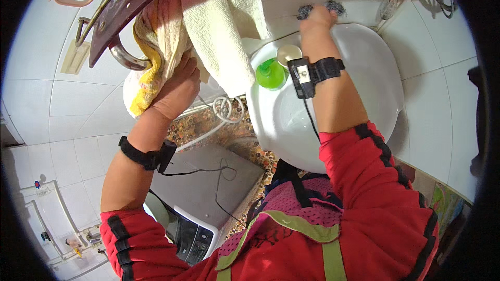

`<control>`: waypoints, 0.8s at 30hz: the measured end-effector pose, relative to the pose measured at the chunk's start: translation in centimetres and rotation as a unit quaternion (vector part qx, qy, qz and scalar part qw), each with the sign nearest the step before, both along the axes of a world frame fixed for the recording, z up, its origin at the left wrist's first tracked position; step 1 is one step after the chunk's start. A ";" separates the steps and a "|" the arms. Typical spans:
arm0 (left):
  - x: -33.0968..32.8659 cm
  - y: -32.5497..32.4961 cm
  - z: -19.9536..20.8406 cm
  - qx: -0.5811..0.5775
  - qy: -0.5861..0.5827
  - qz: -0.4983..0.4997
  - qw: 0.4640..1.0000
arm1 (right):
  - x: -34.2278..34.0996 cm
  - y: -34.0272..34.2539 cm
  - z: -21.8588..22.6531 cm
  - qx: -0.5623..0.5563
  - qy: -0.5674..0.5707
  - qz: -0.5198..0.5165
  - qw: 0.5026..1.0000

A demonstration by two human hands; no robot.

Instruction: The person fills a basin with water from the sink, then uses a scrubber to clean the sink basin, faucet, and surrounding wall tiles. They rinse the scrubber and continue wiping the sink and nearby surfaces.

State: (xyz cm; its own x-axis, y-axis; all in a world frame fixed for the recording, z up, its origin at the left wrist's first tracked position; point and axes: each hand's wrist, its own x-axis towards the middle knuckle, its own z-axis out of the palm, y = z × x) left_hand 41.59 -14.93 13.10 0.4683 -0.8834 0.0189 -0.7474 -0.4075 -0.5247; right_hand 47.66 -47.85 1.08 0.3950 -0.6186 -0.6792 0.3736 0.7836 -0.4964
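Towels [219, 26], soft and fluffy, hang left of the round white sink [364, 67]; our left hand [177, 91] grips them. Our right hand [317, 18] squeezes a scratchy grey scrubber [336, 6] behind it.

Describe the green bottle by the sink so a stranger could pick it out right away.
Start at the white sink. On its left rim, beside the right forearm's black wrist strap, stands the green bottle. It is the only bright translucent green thing there; the round object touching it is pale cream.
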 end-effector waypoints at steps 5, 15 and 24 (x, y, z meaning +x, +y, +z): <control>0.0 -0.5 0.3 -0.012 -0.001 -0.010 1.000 | 4.1 9.2 -4.1 -0.107 -0.025 0.060 0.992; 0.2 0.0 -0.6 0.068 -0.060 -0.017 0.996 | -1.1 25.8 -8.8 0.096 -0.152 0.400 0.899; -0.7 -2.0 -4.5 0.011 0.036 0.090 0.995 | -22.8 16.6 -11.5 -0.114 -0.075 0.682 0.718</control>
State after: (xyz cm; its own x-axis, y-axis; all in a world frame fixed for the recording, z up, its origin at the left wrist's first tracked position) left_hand 40.87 -16.89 8.57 0.6181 -0.7852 -0.0380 -0.6994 -0.5272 -0.4826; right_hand 24.83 -31.25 -10.45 0.7976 0.3250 -0.5082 -0.6020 0.3760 -0.7044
